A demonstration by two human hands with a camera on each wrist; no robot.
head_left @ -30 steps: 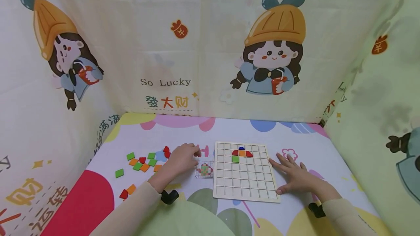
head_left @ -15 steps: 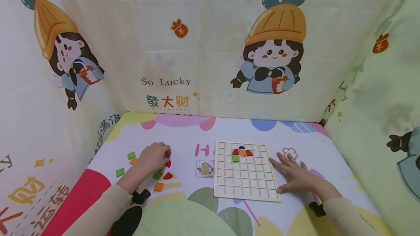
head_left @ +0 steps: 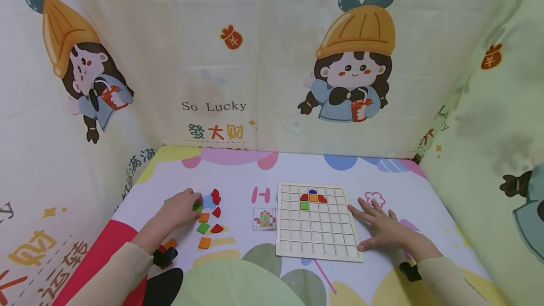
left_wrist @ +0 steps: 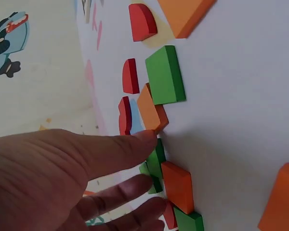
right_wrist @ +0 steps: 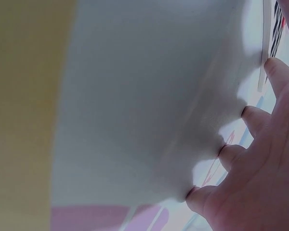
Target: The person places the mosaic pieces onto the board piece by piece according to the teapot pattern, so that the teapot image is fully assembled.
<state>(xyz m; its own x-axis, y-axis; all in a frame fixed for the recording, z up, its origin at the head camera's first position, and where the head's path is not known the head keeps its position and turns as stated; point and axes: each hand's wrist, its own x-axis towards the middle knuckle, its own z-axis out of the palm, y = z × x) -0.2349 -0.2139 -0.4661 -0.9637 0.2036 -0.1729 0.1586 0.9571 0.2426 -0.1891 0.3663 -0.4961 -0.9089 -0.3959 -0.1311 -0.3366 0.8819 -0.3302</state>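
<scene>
My left hand [head_left: 182, 209] is over the scattered tiles on the left of the table. In the left wrist view, its thumb and fingers are apart, the tips close by green square tiles [left_wrist: 156, 159]. Nearby lie orange squares [left_wrist: 178, 186] and red quarter-round tiles [left_wrist: 130, 76]. My right hand [head_left: 384, 225] lies spread on the table, fingertips at the right edge of a wooden grid board [head_left: 318, 235]. Near the board's top sit a blue piece [head_left: 312, 191], red pieces [head_left: 323, 199] either side of an orange square [head_left: 313, 198], and a green square [head_left: 304, 206].
A small pattern card [head_left: 264, 219] lies at the board's left edge. More loose tiles, including an orange square [head_left: 204, 242] and a red piece [head_left: 216, 228], lie right of the left hand. Printed cloth walls [head_left: 272, 70] enclose the table at the back and sides.
My left hand has moved left from beside the pattern card, across the red tiles, to the green ones. My right hand and the pieces on the board have stayed put.
</scene>
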